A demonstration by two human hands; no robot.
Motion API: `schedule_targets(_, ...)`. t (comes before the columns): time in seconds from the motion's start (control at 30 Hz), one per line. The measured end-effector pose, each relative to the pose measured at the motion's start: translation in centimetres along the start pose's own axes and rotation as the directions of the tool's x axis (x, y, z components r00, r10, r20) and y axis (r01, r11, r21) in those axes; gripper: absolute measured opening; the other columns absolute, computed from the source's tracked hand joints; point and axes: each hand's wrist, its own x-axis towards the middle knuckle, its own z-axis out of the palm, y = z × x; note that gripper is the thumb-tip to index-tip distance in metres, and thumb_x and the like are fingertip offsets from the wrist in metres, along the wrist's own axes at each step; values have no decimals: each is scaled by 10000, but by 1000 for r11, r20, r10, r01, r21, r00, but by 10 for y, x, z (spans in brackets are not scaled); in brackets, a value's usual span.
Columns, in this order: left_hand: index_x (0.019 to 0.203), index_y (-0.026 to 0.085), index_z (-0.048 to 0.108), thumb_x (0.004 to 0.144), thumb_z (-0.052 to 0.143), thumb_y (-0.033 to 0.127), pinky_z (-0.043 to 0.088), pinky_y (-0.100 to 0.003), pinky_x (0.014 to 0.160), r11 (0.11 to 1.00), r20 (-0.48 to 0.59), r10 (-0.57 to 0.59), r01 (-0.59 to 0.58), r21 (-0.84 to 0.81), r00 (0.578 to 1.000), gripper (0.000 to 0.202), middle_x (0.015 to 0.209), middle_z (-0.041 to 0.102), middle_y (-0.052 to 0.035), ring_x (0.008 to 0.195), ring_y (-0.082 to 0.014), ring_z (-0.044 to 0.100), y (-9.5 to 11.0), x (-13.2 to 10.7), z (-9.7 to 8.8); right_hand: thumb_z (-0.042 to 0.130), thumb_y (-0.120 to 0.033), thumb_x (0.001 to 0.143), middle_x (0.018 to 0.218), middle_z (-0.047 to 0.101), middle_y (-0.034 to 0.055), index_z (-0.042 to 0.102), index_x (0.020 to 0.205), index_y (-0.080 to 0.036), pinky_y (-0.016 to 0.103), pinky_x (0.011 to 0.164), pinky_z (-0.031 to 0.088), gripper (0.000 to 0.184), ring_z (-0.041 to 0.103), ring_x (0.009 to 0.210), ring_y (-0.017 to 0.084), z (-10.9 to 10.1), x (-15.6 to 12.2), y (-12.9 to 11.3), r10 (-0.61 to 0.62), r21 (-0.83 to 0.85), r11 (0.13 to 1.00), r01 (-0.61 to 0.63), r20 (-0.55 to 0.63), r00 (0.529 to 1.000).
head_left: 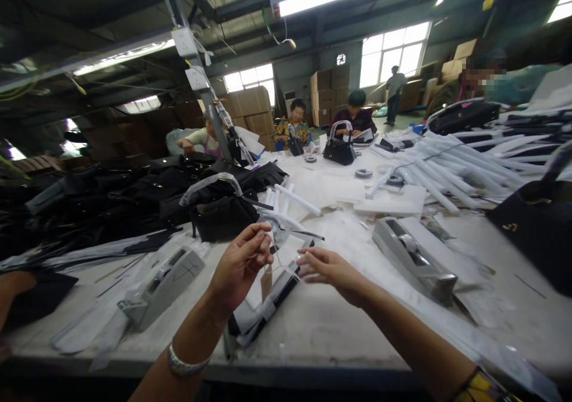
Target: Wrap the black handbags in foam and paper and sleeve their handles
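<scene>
My left hand [245,263] is closed in a pinch on a thin pale cord [276,253]. A small brown tag [267,283] hangs just below those fingertips, seemingly on the cord. To the right, my right hand [328,271] reaches in with its fingers stretched out and slightly apart, close to the cord's loop; whether it touches the loop I cannot tell. Beneath both hands lies a black-edged piece partly wrapped in white [263,318], its kind unclear. Just beyond the left hand stands a black handbag [223,216] with a wrapped handle.
Grey tape dispensers stand left [163,283] and right [413,259] on the white table [326,324]. Black bag pieces [102,199] are heaped left; white wrapped strips [442,164] lie right. Another black handbag [536,229] stands far right. Several people sit around the table.
</scene>
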Motion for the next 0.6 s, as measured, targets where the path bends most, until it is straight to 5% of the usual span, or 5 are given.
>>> schedule_targets(0.1, 986, 158, 689, 862, 715, 208, 506, -171, 598, 1000, 14, -24, 24, 16, 1000, 135, 694, 524, 46, 538, -25, 471, 5, 4, 0, 614, -525, 928, 1203, 676, 105, 674, 1185, -197, 431, 1047, 457, 422, 615, 1139, 246, 7, -1, -8, -362, -276, 905, 325, -97, 927)
schedule_targets(0.2, 997, 157, 687, 867, 706, 205, 500, -158, 576, 999, 33, -40, 40, 13, 999, 139, 703, 526, 40, 541, -26, 469, 9, 8, 2, 674, -448, 903, 1374, 591, 87, 609, 1318, -257, 475, 1115, 392, 462, 518, 1293, 279, 21, -3, -17, -503, -401, 773, 491, 82, 860)
schedule_targets(0.37, 1004, 157, 680, 855, 719, 214, 381, -98, 429, 997, 74, -76, 77, -7, 994, 164, 698, 503, 44, 506, -16, 421, 12, 12, 7, 710, -384, 882, 1417, 563, 73, 562, 1380, -282, 457, 1113, 391, 529, 497, 1327, 263, 38, 9, -17, -468, -261, 808, 528, 259, 845)
schedule_targets(0.53, 995, 170, 671, 852, 728, 249, 240, -81, 362, 991, 104, -135, 137, -8, 985, 173, 663, 483, 63, 412, 19, 280, 12, 10, 6, 761, -416, 833, 1016, 738, 54, 758, 1014, -187, 345, 930, 481, 292, 672, 970, 212, 36, 19, -11, -336, -79, 928, 363, 241, 911)
schedule_targets(0.6, 977, 173, 666, 846, 736, 260, 233, -83, 372, 991, 86, -129, 132, -30, 988, 172, 609, 434, 80, 404, 15, 247, 13, 8, 4, 787, -431, 801, 862, 723, 25, 739, 1062, -181, 300, 782, 494, 364, 666, 792, 174, 34, 16, -11, -272, -41, 957, 286, 208, 940)
